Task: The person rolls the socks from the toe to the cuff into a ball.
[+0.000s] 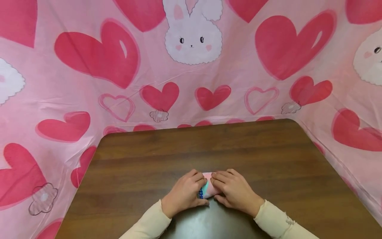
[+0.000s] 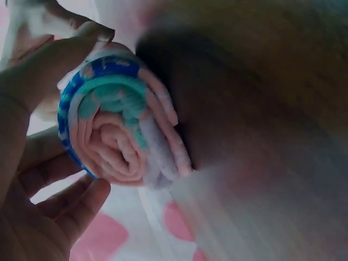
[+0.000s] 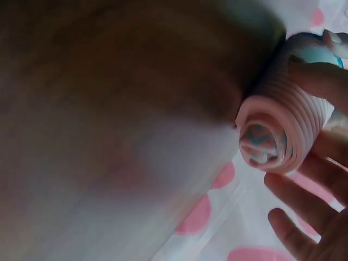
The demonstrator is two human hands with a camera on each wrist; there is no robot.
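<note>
A tightly rolled pink cloth, with teal, white and patterned blue parts, lies on the table close to the person's side. My left hand grips its left end, fingers over the far side and thumb at the near side. Around the right end curls my right hand, its thumb low on the near side. In the left wrist view, the cloth's end shows spiral layers ringed by a blue band. Ribbed pink fabric and a narrower coiled end appear in the right wrist view.
The brown wooden table has rounded far corners. Behind it and along both sides hangs a pink sheet printed with hearts and white bunnies. Cream sleeves cover both forearms, and light reflects off the table's near middle.
</note>
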